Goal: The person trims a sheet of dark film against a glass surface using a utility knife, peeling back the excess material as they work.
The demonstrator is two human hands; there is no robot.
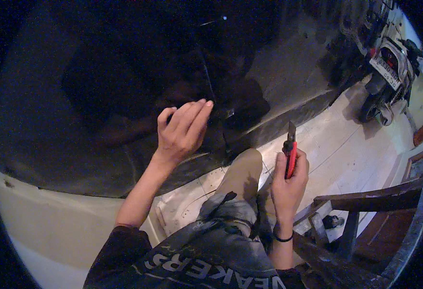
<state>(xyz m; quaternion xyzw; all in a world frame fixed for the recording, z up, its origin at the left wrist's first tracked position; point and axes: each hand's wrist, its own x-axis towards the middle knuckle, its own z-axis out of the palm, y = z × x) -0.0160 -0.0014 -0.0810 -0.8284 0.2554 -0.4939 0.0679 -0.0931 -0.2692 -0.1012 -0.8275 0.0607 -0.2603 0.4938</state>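
Observation:
My left hand (181,129) presses flat, fingers together, against a dark glossy car body panel (100,96) that fills the upper left. The fingertips rest near a thin dark seam line on the panel. My right hand (288,180) is lower right, away from the panel, gripping a red utility knife (290,153) upright with its blade pointing up. A black band circles my right wrist. My knee in tan trousers (243,173) sits between the two hands.
A pale tiled floor (346,149) runs along the panel's lower edge. A parked scooter (387,67) stands at the upper right. A dark wooden chair or bench frame (361,207) is close to my right arm.

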